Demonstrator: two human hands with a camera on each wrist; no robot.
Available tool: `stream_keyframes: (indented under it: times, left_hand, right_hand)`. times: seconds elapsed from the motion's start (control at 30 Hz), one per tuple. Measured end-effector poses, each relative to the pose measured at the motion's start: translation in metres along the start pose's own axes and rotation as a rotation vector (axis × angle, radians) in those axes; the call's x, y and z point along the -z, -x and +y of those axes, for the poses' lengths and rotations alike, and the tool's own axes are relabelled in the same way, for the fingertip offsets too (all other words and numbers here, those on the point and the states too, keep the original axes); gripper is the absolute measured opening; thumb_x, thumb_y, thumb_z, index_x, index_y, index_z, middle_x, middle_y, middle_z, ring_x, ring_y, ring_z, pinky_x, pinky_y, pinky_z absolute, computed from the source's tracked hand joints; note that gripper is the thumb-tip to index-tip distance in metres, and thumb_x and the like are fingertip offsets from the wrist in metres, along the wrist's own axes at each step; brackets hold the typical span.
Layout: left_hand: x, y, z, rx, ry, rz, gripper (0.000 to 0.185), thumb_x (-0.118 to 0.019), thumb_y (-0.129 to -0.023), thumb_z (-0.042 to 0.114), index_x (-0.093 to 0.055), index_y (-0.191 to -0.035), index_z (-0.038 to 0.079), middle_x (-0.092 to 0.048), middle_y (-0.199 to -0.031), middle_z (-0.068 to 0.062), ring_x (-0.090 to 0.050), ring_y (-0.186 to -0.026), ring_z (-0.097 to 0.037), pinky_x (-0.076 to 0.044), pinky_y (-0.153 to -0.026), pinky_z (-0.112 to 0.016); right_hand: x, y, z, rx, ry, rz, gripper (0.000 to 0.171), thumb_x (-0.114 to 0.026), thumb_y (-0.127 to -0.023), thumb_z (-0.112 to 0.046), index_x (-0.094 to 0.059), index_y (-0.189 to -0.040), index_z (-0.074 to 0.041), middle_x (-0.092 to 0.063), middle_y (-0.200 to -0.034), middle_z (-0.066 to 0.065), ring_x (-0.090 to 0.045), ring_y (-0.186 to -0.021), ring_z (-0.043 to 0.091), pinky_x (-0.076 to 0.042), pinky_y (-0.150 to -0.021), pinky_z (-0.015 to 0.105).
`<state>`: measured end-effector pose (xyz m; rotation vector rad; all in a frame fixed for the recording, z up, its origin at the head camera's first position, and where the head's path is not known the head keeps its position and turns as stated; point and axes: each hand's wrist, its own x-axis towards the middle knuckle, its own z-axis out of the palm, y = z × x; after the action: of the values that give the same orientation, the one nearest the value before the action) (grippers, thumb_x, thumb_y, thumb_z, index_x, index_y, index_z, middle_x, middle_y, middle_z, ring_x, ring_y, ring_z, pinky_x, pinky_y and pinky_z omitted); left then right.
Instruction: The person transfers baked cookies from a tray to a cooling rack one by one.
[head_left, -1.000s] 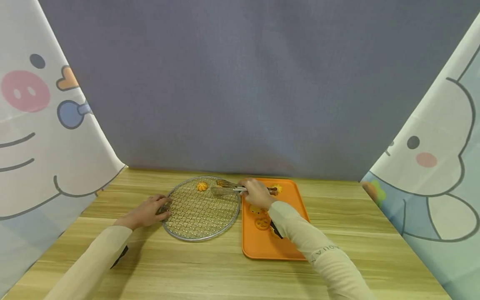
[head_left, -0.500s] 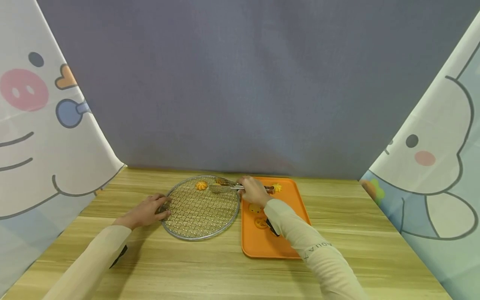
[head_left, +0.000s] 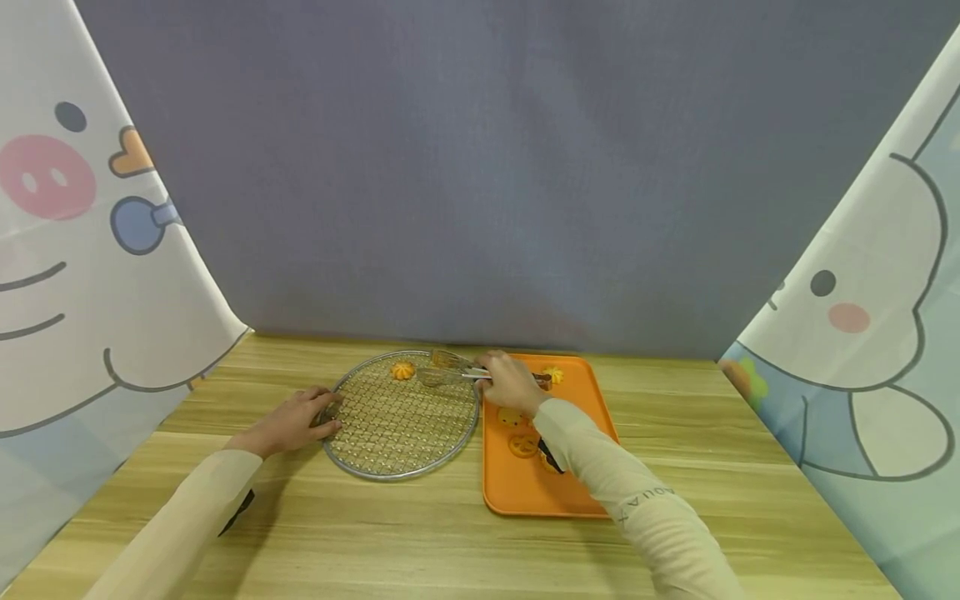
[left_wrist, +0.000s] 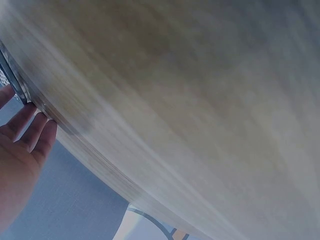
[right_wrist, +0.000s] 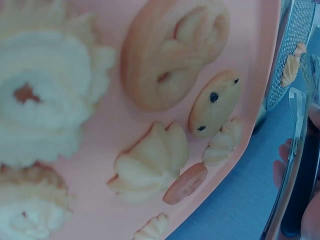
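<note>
Here, taking the round wire rack (head_left: 401, 415) as the landmark, a cartoon curtain (head_left: 82, 250) is hanging far off to its left, and the rack itself is lying flat on the wooden table (head_left: 420, 533). The left hand (head_left: 296, 421) is resting on the rack's left rim, with its fingers lying nearly straight and relaxed over the wire edge, gripping nothing; in the left wrist view the fingertips (left_wrist: 37, 131) are touching the metal rim. On the rack's far side a small orange cookie (head_left: 402, 371) is sitting on the mesh. Just to the right of that cookie, the tips of the metal tongs (head_left: 446, 369) are hovering over the rack's far right edge, standing a little apart; whether they are holding anything cannot be told. The right hand (head_left: 510, 383) is curling its fingers round the tongs' handle, just beyond the rack's right rim. Beneath that hand, touching or almost touching the rack's right side, an orange tray (head_left: 525, 487) is lying on the table and holding several piped and round cookies (right_wrist: 152, 167). Farther right of the rack, another cartoon curtain (head_left: 877, 333) is hanging.
</note>
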<state>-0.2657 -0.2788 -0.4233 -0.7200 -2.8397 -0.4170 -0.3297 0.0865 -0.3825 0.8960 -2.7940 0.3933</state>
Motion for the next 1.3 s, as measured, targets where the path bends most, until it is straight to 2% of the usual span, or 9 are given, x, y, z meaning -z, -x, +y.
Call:
stream_keyframes:
  times: [0.13, 0.33, 0.53, 0.63, 0.83, 1.1, 1.2, 1.3]
  left_hand:
    - [-0.002, 0.000, -0.001, 0.003, -0.006, 0.000, 0.043, -0.063, -0.086, 0.029, -0.056, -0.119, 0.002, -0.054, -0.114, -0.024, -0.051, -0.101, -0.047, -0.043, -0.082, -0.059]
    - [-0.001, 0.000, 0.001, 0.002, -0.001, -0.008, 0.044, -0.063, -0.086, 0.028, -0.056, -0.120, 0.002, -0.054, -0.114, -0.024, -0.051, -0.101, -0.047, -0.043, -0.081, -0.060]
    - [-0.001, 0.001, 0.001, 0.002, 0.008, -0.012, 0.045, -0.063, -0.086, 0.028, -0.055, -0.121, 0.001, -0.054, -0.114, -0.024, -0.051, -0.101, -0.047, -0.043, -0.082, -0.059]
    - [-0.001, 0.001, 0.001, -0.003, 0.009, -0.009, 0.044, -0.063, -0.086, 0.028, -0.055, -0.120, 0.001, -0.054, -0.114, -0.023, -0.051, -0.101, -0.046, -0.043, -0.082, -0.059]
    - [0.001, 0.001, 0.001, 0.006, 0.000, -0.015, 0.044, -0.063, -0.086, 0.029, -0.056, -0.120, 0.001, -0.054, -0.115, -0.023, -0.051, -0.101, -0.047, -0.042, -0.082, -0.059]
    - [0.002, 0.000, 0.002, 0.022, 0.001, -0.032, 0.045, -0.062, -0.086, 0.030, -0.055, -0.121, 0.002, -0.052, -0.117, -0.025, -0.050, -0.103, -0.048, -0.042, -0.083, -0.059]
    - [0.002, 0.000, 0.002, 0.019, 0.000, -0.030, 0.045, -0.063, -0.086, 0.030, -0.055, -0.120, 0.002, -0.053, -0.117, -0.025, -0.050, -0.102, -0.047, -0.042, -0.083, -0.059]
    - [0.002, 0.000, 0.002, 0.012, -0.003, -0.025, 0.045, -0.063, -0.086, 0.030, -0.055, -0.120, 0.002, -0.053, -0.116, -0.025, -0.050, -0.101, -0.047, -0.042, -0.083, -0.059]
  right_hand:
    - [0.005, 0.004, 0.001, 0.008, -0.045, -0.003, 0.038, -0.059, -0.085, -0.011, -0.057, -0.123, -0.005, -0.058, -0.121, 0.012, -0.059, -0.100, 0.026, -0.045, -0.061, 0.029]
    - [0.015, 0.012, 0.003, -0.001, -0.085, -0.004, 0.039, -0.059, -0.085, -0.012, -0.056, -0.123, -0.006, -0.058, -0.119, 0.011, -0.058, -0.101, 0.025, -0.051, -0.074, 0.036]
    - [0.027, 0.021, 0.009, -0.052, -0.125, -0.025, 0.040, -0.059, -0.086, -0.017, -0.055, -0.126, -0.009, -0.057, -0.120, 0.011, -0.057, -0.084, 0.018, -0.045, -0.060, 0.029]
    - [0.031, 0.027, 0.013, -0.077, -0.131, -0.025, 0.039, -0.059, -0.087, -0.020, -0.055, -0.126, -0.011, -0.057, -0.121, 0.009, -0.056, -0.087, 0.017, -0.044, -0.062, 0.027]
    - [0.038, 0.036, 0.029, -0.041, -0.139, 0.010, 0.038, -0.059, -0.087, -0.018, -0.057, -0.123, -0.007, -0.062, -0.109, 0.009, -0.053, -0.074, 0.017, -0.043, -0.063, 0.032]
    - [0.044, 0.050, 0.049, -0.042, -0.086, 0.034, 0.040, -0.061, -0.086, -0.018, -0.057, -0.122, -0.003, -0.061, -0.113, 0.015, -0.059, -0.079, 0.023, -0.049, -0.062, 0.034]
    - [0.047, 0.055, 0.054, -0.056, -0.074, 0.039, 0.041, -0.063, -0.085, -0.018, -0.057, -0.122, -0.003, -0.060, -0.117, 0.016, -0.061, -0.096, 0.029, -0.052, -0.074, 0.040]
    - [0.049, 0.061, 0.059, -0.067, -0.056, 0.046, 0.042, -0.064, -0.084, -0.018, -0.057, -0.122, -0.002, -0.059, -0.120, 0.017, -0.057, -0.107, 0.033, -0.049, -0.085, 0.046]
